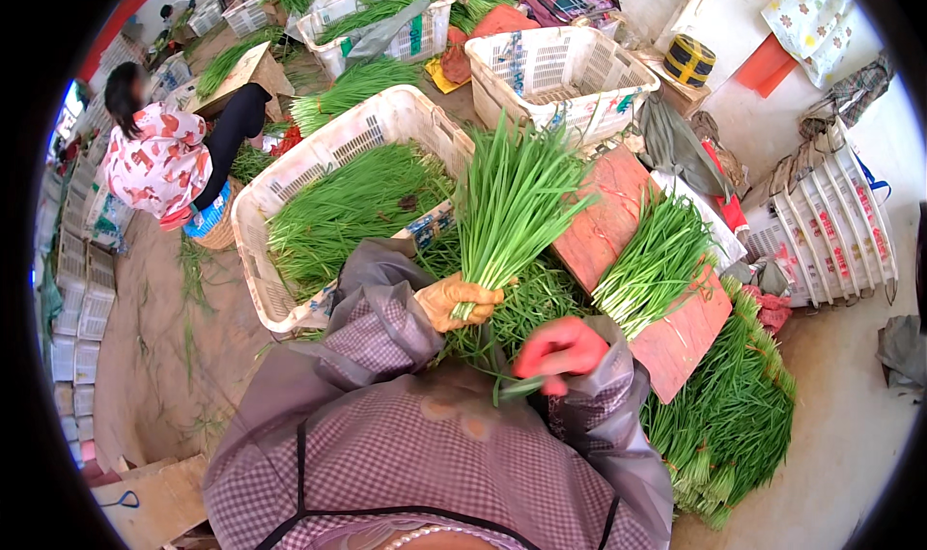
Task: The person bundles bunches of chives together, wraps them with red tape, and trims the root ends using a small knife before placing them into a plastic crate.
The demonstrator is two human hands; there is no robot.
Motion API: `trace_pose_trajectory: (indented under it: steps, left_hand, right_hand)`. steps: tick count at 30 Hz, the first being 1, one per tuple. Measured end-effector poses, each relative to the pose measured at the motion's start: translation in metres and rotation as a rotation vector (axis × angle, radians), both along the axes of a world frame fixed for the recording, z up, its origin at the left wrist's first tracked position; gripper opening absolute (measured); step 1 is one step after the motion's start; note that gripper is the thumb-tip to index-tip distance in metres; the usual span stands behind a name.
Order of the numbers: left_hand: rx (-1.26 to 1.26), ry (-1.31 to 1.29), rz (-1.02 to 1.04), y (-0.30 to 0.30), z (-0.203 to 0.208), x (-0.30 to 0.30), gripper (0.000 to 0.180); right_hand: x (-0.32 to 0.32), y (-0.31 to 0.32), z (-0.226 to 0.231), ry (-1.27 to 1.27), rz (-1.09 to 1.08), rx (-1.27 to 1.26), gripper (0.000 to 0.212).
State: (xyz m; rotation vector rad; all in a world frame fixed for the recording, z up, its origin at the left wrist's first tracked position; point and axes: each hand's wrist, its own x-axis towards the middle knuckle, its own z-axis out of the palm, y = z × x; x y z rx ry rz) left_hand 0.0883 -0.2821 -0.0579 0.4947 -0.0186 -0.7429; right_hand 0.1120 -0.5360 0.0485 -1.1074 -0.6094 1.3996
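My left hand (456, 301), in a yellowish glove, is closed round the stem ends of a bunch of garlic chives (512, 202). The leaves fan upward and away from me. Close by on the right, my right hand (564, 349) wears a red glove and is somewhat blurred. Its fingers are closed on a few green leaves (519, 388) that point down to the left. Beneath both hands lies a loose heap of chives (552, 309). To the right, more chives (657, 260) rest with pale stems toward me on a reddish board (695, 333).
A white crate (253, 224) of chives stands at my left, another crate (599, 115) beyond. Bundled chives (734, 424) are piled right of the board. Stacked crates (821, 222) lean by the wall. A person (159, 159) in a patterned top sits on a basket at far left.
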Motion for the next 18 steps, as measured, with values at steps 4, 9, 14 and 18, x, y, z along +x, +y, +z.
trace_pose_trajectory:
  steps: [4, 9, 14, 18]
  left_hand:
    - [0.077, -0.040, 0.084, -0.004, 0.020, -0.004, 0.041]
    - [0.049, -0.200, 0.130, -0.003, 0.011, -0.010, 0.024]
    - [0.519, -0.907, 0.478, -0.003, 0.016, -0.002, 0.030]
    - [0.398, -0.291, 0.284, 0.001, 0.037, -0.009, 0.034]
  right_hand:
    - [-0.012, 0.041, -0.031, -0.454, -0.565, -0.434, 0.042]
    - [0.002, 0.081, -0.040, -1.275, -0.858, -0.278, 0.027]
    - [-0.009, 0.070, -0.002, -0.254, -0.398, -0.042, 0.014]
    - [-0.002, 0.048, -0.020, -0.391, -0.137, -0.217, 0.029]
